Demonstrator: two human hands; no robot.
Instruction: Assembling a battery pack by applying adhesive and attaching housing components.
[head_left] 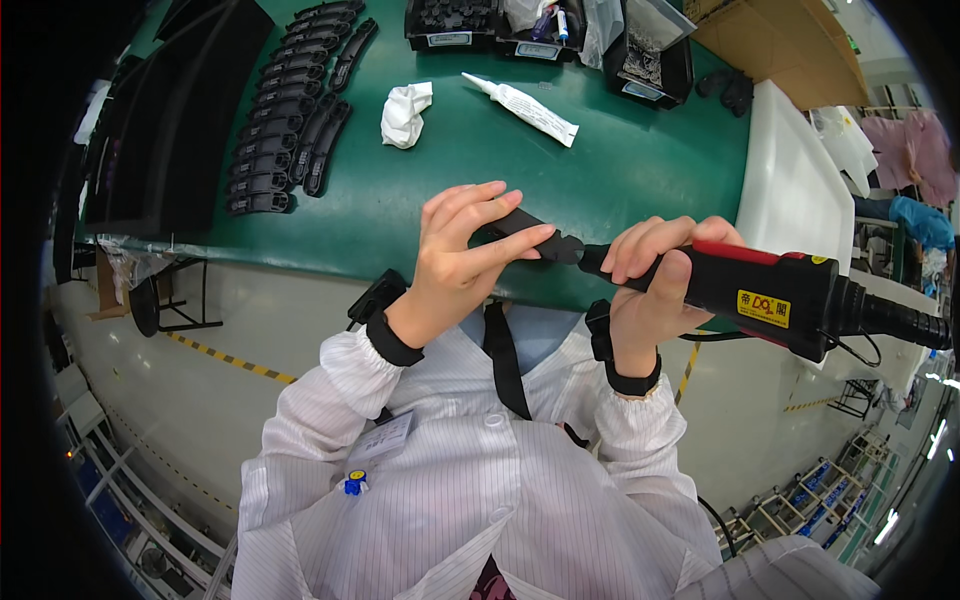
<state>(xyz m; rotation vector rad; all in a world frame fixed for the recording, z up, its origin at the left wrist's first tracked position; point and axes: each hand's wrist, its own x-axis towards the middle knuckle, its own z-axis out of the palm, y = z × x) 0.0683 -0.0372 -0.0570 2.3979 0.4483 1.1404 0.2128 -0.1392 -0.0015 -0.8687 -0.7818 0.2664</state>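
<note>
Two hands (pixel 458 250) (pixel 650 290), black part (pixel 562 247), power tool (pixel 715 285)

White pinstriped coat (pixel 440 500), gathered cuffs (pixel 642 415) snug, black wristbands (pixel 392 340) each bearing a dark box (pixel 380 297), pale badge (pixel 380 437) and blue-and-yellow charm (pixel 355 484) on the front!

Head-worn fisheye, looking down
Near the white striped fabric smock (pixel 430 490) at six o'clock, facing the flat green tabletop (pixel 365 195) at twelve.

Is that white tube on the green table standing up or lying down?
Lying down: the white tube rests on its side on the green table, its tapered nozzle pointing to the picture's upper left.
</note>
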